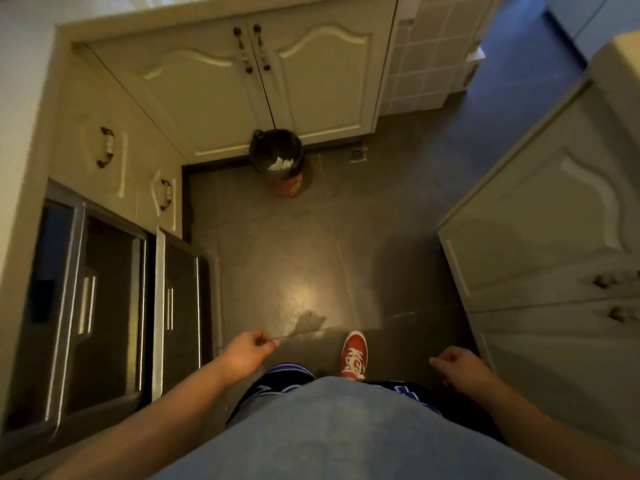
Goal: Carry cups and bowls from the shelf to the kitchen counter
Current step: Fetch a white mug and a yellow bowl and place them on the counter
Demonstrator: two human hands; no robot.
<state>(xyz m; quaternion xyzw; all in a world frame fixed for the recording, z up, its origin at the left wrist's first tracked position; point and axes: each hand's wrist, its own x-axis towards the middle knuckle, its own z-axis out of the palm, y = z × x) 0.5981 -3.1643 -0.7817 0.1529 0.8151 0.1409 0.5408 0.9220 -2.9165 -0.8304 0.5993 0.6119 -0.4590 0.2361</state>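
Note:
No cup, bowl or shelf shows in the head view. I look straight down at a dark tiled floor (311,258) between kitchen cabinets. My left hand (247,349) hangs low at the left of my body, fingers loosely curled with nothing in them. My right hand (457,367) hangs at the right, also loosely curled and holding nothing. The pale counter edge (31,140) runs down the left side above the cabinets. One red shoe (354,355) is stepping forward.
A small bin (278,157) lined with a black bag stands against the cream double-door cabinet (242,84) ahead. Glass-fronted appliances (104,306) sit low on the left. Another cream cabinet (554,237) closes in on the right. An opening leads away at the upper right (519,46).

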